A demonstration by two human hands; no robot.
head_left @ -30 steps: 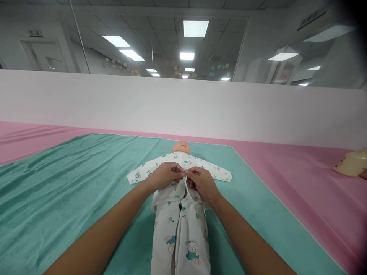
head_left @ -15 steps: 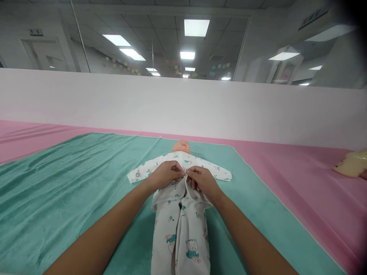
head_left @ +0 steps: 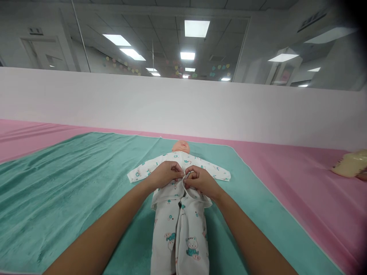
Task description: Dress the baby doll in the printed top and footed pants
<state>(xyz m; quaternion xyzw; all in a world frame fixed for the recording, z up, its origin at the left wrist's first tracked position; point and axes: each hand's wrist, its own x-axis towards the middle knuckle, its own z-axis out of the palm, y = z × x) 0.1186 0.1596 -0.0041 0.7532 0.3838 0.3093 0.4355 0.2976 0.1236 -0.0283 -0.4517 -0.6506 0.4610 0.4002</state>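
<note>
A baby doll [head_left: 181, 146] lies on its back, dressed in a white patterned top [head_left: 169, 193] with both sleeves spread sideways. White trousers [head_left: 192, 229] printed with cartoon animals cover its legs. My left hand [head_left: 168, 174] pinches the front edge of the top at the chest. Opposite it, my right hand [head_left: 200, 181] has its fingers closed on the other front edge, thumb and forefinger bent at the opening. Below the hands the front of the top parts slightly. Whatever fastener lies between the fingertips is too small to make out.
A green blanket [head_left: 71, 183] lies beneath the doll, over a pink sheet [head_left: 292, 172]. A pale yellow object [head_left: 349, 164] sits at the far right edge. Behind stands a white low wall [head_left: 172, 103] with a glass pane [head_left: 166, 46] above it.
My right hand's fingers have shifted slightly downward and left along the top's front edge, and its forefinger has lifted. My left hand keeps its place.
</note>
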